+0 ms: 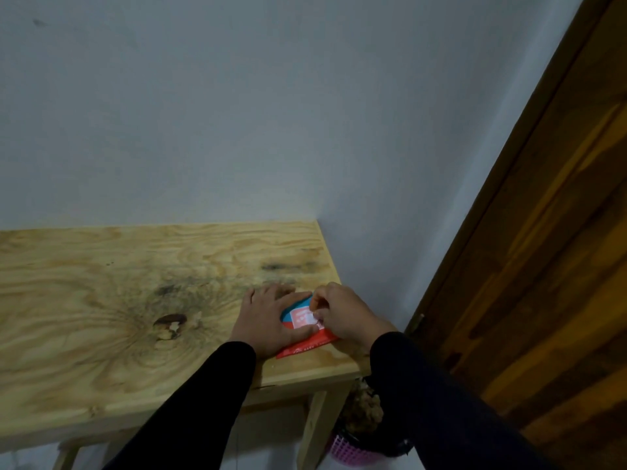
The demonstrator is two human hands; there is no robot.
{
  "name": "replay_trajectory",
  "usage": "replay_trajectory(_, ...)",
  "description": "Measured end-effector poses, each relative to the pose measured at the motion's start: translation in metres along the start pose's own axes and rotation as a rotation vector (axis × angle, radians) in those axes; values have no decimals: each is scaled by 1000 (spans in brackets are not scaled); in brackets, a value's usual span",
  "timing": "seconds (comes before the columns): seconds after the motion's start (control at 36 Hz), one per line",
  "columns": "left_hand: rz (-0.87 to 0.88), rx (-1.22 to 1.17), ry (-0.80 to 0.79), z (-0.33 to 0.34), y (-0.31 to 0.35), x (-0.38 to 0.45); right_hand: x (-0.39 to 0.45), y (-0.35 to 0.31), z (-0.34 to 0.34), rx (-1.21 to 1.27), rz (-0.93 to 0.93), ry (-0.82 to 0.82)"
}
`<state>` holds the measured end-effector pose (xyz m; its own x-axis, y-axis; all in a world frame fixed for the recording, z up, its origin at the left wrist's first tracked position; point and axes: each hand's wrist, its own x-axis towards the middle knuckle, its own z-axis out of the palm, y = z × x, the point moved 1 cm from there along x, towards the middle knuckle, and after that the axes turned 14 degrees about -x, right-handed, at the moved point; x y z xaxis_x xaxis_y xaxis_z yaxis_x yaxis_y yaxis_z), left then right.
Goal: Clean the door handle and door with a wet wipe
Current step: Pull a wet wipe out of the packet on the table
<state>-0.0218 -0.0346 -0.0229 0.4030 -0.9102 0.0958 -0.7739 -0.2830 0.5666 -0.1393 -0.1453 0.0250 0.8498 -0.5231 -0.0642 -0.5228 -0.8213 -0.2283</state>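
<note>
A red and blue wet wipe pack (298, 334) lies flat near the right front corner of a pale wooden table (118, 300). My left hand (268, 320) presses down on the pack's left side, fingers spread over it. My right hand (342, 313) pinches the white flap label (303, 316) on top of the pack between thumb and fingers. The brown wooden door (549, 266) stands at the right, and its handle is out of view. No loose wipe shows.
A grey wall (237, 113) rises behind the table. Below the table's right corner sits a pink perforated basket (353, 452) with a brownish clump in it. The table has a dark knot (169, 325) to the left of my hands.
</note>
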Motion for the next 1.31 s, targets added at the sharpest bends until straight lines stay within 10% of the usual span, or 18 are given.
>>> replay_trajectory(1.31, -22, -6, -19, -1, 3, 0, -1, -5, 2, -225, -87, -26)
